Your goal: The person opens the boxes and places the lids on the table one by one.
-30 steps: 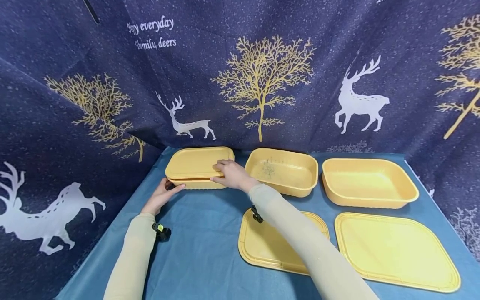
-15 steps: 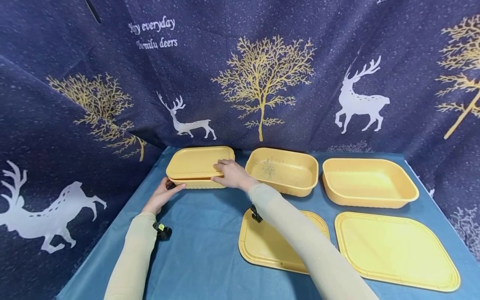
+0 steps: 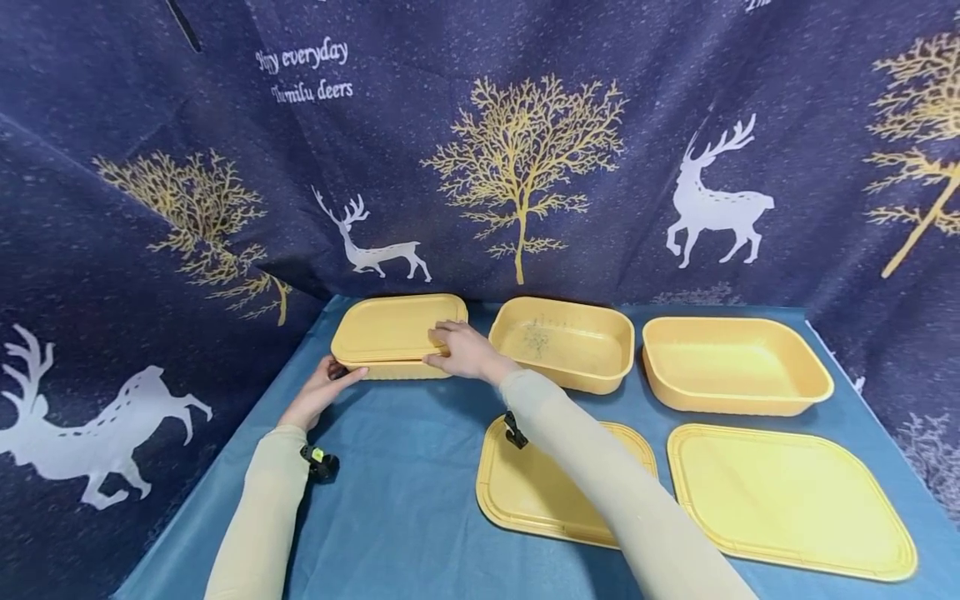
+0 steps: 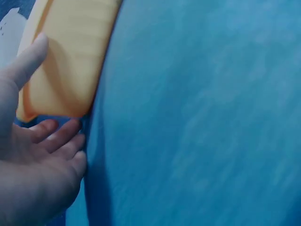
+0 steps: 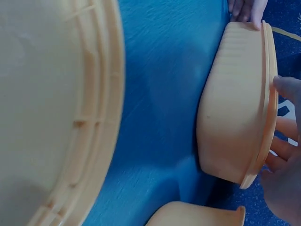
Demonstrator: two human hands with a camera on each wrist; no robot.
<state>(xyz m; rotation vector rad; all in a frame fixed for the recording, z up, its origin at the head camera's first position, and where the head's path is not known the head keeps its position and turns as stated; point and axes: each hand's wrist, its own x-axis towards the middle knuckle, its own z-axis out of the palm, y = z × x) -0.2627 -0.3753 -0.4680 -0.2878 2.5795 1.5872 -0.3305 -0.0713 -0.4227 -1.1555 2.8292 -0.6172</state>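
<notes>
At the back left of the cloth-covered table stands a yellow plastic container (image 3: 397,370). Its matching lid (image 3: 390,325) lies on top, with a thin dark gap along part of the front edge. My left hand (image 3: 318,393) grips the near left corner, thumb against the front wall and fingers round the end; the left wrist view shows this thumb on the wall (image 4: 77,66). At the lid's right end my right hand (image 3: 467,348) holds the rim, thumb at the front edge and fingers on top. In the right wrist view these fingers (image 5: 284,141) touch the lid.
Two more yellow containers without lids, one in the middle (image 3: 566,346) and one at the right (image 3: 738,367), stand along the back. In front lie two loose lids, one partly under the right forearm (image 3: 525,492) and one beside it (image 3: 795,500). A patterned curtain (image 3: 600,50) hangs behind.
The front of the lid has come down slightly, and the gap above the container wall is narrower. Both hands keep nearly the same places.
</notes>
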